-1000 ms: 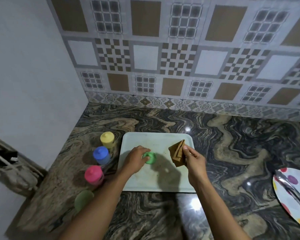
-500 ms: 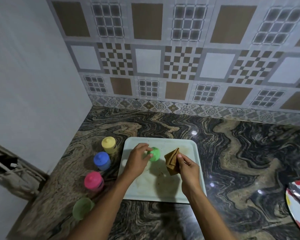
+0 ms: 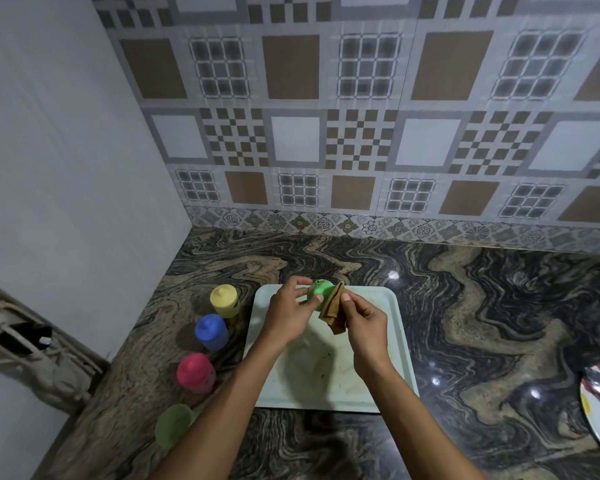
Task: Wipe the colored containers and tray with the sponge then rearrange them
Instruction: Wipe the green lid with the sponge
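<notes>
Patterned tile wall (image 3: 361, 133) at back, plain wall at left. Below it, marbled bench (image 3: 482, 323) carrying everything. Pale tray (image 3: 392, 344) flat on the bench at centre, dirty smudges across its middle. Spotted plate (image 3: 594, 407) cut off at the right edge, well apart from the tray, something shiny lying on it.

2 bare forearms in from the bottom, hands meeting over the tray's far edge.

Left hand (image 3: 286, 315): fingers curled round green container (image 3: 317, 289), thumb tip on its near side. Contact with the tray not clear.

Right hand (image 3: 364, 323): thumb and fingers pinching folded brown sponge (image 3: 333, 311), 1 corner hanging loose below the grip. Sponge pressed against the right side of the green container.

Green container between the 2 hands, touching left fingers and sponge. Cannot tell whether touching right fingers directly.

4 more containers upright on the bench left of the tray, in a diagonal row, none touching:
- Yellow container (image 3: 225, 300) nearest the wall, near the tray's far-left corner.
- Blue container (image 3: 211, 331) next.
- Pink container (image 3: 196, 372) after that.
- Pale green container (image 3: 174, 426) nearest the camera, just beside the left forearm, blurred.
</notes>
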